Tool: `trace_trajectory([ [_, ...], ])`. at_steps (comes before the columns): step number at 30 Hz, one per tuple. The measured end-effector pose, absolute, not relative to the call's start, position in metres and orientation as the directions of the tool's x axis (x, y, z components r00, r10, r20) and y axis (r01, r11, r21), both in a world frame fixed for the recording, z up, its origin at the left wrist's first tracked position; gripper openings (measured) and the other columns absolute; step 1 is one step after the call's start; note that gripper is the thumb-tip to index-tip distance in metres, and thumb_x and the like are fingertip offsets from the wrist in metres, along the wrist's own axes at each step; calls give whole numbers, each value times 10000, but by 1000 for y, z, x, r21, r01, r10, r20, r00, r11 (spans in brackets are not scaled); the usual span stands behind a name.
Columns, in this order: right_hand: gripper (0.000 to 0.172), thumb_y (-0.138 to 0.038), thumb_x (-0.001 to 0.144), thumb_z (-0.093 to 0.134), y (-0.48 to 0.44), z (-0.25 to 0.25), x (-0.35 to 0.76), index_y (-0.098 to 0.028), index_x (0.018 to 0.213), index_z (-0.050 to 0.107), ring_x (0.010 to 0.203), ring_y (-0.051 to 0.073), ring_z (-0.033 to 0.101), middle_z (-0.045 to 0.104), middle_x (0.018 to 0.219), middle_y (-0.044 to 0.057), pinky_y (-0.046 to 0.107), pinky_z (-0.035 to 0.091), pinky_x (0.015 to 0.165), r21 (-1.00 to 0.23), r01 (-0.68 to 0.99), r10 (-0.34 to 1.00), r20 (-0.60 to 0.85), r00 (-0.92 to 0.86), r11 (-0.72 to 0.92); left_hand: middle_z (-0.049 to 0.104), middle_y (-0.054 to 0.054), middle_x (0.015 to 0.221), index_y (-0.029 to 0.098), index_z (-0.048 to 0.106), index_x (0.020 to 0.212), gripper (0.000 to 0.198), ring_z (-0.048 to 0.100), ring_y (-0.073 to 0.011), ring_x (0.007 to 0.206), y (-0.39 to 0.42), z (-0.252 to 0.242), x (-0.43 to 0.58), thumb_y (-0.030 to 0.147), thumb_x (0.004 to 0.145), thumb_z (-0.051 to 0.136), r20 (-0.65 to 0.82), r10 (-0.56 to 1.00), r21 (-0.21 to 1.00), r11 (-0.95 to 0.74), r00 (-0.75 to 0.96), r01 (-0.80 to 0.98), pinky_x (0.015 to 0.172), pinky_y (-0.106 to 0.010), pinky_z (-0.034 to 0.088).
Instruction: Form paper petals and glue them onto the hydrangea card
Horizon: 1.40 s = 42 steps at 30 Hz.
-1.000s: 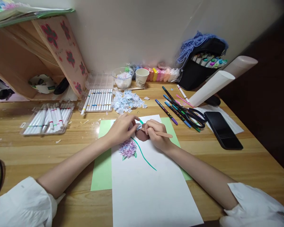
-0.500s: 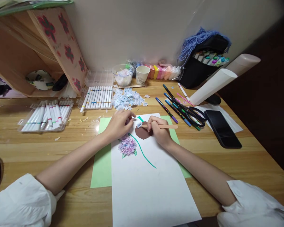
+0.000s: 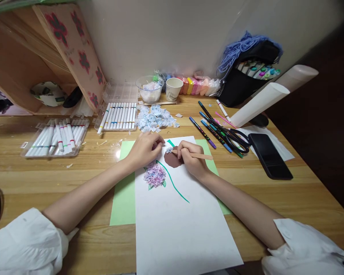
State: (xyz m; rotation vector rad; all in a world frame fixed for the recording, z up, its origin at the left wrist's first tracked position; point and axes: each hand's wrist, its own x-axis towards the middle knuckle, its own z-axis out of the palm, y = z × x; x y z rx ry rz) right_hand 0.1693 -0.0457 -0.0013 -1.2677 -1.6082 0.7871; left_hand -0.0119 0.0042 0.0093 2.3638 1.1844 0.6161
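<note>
My right hand (image 3: 191, 159) grips a flat wooden craft stick (image 3: 202, 156) like a pen. The stick's tip meets a small cluster of pale blue paper scraps (image 3: 169, 150) at the top of a brown round shape (image 3: 173, 160) on the white paper (image 3: 186, 233). My left hand (image 3: 146, 149) rests on the paper's upper left edge, fingers bent and thumb apart, holding nothing visible. Below it is a pink and purple flower of paper scraps (image 3: 154, 176) with green leaves. A green curved stem line (image 3: 173, 184) runs down beside the flower.
Green paper (image 3: 123, 206) lies under the white sheet. Behind are a pile of pale blue scraps (image 3: 155, 119), a clear bowl (image 3: 150, 89), a paper cup (image 3: 173, 89) and marker cases (image 3: 54, 139). To the right lie pens (image 3: 202, 132), black-handled scissors (image 3: 237, 139) and a phone (image 3: 270, 156).
The outer end of the craft stick in my right hand has dipped slightly, changing its angle. My left hand has stayed in place. The whole view has shifted a little.
</note>
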Motion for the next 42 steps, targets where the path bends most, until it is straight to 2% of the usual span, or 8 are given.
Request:
trace_trajectory([
  [11, 245, -105, 725, 366, -47, -2, 170, -198, 517, 453, 548, 128, 462, 503, 557, -15, 251, 330, 538, -880, 385, 958, 283, -47, 279, 621, -8, 730, 193, 620, 851, 175, 518, -188, 775, 4, 10, -12, 204, 843, 446, 197, 816, 539, -553, 544, 635, 729, -332, 358],
  [17, 249, -112, 745, 370, -46, -1, 169, -198, 526, 453, 575, 133, 476, 503, 564, -14, 253, 339, 558, -874, 414, 965, 254, -58, 255, 616, -11, 723, 193, 615, 844, 170, 526, -189, 788, 4, 10, -12, 206, 842, 446, 187, 820, 534, -547, 541, 645, 738, -333, 366],
  [27, 265, -112, 747, 373, -45, -1, 167, -196, 509, 451, 532, 122, 462, 483, 512, -29, 237, 313, 508, -904, 393, 984, 180, -10, 169, 610, -13, 709, 189, 622, 833, 176, 522, -192, 771, 3, 11, -11, 201, 843, 446, 188, 816, 543, -551, 547, 634, 728, -332, 364],
  [30, 257, -113, 737, 375, -45, -1, 168, -197, 504, 443, 540, 124, 467, 486, 527, -25, 242, 320, 519, -908, 373, 979, 202, -15, 193, 612, -16, 713, 192, 620, 837, 175, 515, -201, 794, 4, 13, -13, 204, 846, 446, 183, 813, 539, -554, 553, 635, 735, -336, 371],
  [35, 265, -120, 723, 357, -49, -3, 172, -203, 483, 433, 511, 126, 437, 461, 514, -18, 255, 319, 514, -913, 307, 955, 295, 40, 269, 623, -47, 909, 198, 605, 843, 145, 469, -230, 901, 16, 23, -25, 206, 844, 461, 291, 865, 449, -501, 408, 740, 803, -365, 376],
  [38, 266, -127, 730, 354, -49, -7, 174, -206, 490, 438, 528, 136, 454, 461, 514, -14, 264, 335, 535, -920, 276, 951, 304, 52, 279, 604, -78, 922, 192, 615, 872, 144, 446, -254, 894, 26, 25, -31, 249, 842, 487, 292, 898, 372, -425, 330, 825, 797, -392, 377],
  [42, 260, -139, 738, 362, -49, -9, 174, -206, 500, 444, 533, 141, 464, 460, 511, -14, 268, 342, 539, -931, 250, 956, 289, 54, 267, 570, -104, 911, 185, 628, 876, 167, 430, -278, 904, 36, 20, -29, 297, 833, 512, 280, 900, 293, -411, 333, 863, 782, -409, 380],
])
